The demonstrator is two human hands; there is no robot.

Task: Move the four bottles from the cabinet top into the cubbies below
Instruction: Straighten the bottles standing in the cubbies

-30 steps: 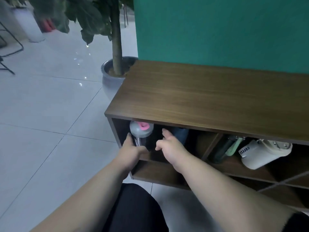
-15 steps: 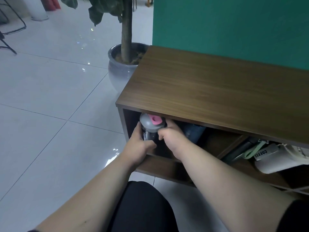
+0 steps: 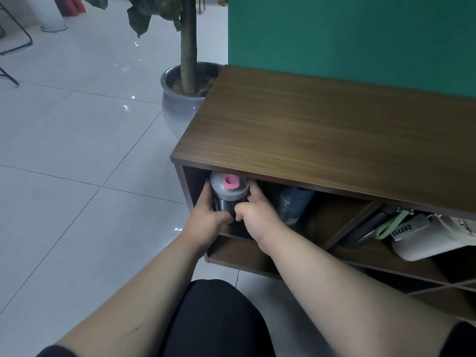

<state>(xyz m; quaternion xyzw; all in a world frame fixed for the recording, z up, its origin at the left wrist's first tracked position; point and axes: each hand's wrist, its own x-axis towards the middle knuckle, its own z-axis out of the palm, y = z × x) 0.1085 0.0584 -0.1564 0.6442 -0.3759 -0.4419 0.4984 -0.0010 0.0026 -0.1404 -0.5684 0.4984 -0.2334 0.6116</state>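
Your left hand (image 3: pixel 206 220) and right hand (image 3: pixel 253 215) form one grip clamped on the grey-lidded, pink-capped shaker bottle (image 3: pixel 228 193), upright in the brown wooden cabinet's (image 3: pixel 322 130) leftmost cubby. Beside it, one dark blue bottle (image 3: pixel 293 204), half-hidden. Four bottles counted, two rightward unclear.

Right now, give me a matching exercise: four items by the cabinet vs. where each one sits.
Items:
1. shaker bottle
2. dark blue bottle
3. white coffee bottle
4. plant pot

Places:
A. on the floor left of the cabinet
B. right cubby, lying tilted
C. left cubby, between both hands
D. left cubby, right of the hands

Pairs: 1-C, 2-D, 3-B, 4-A
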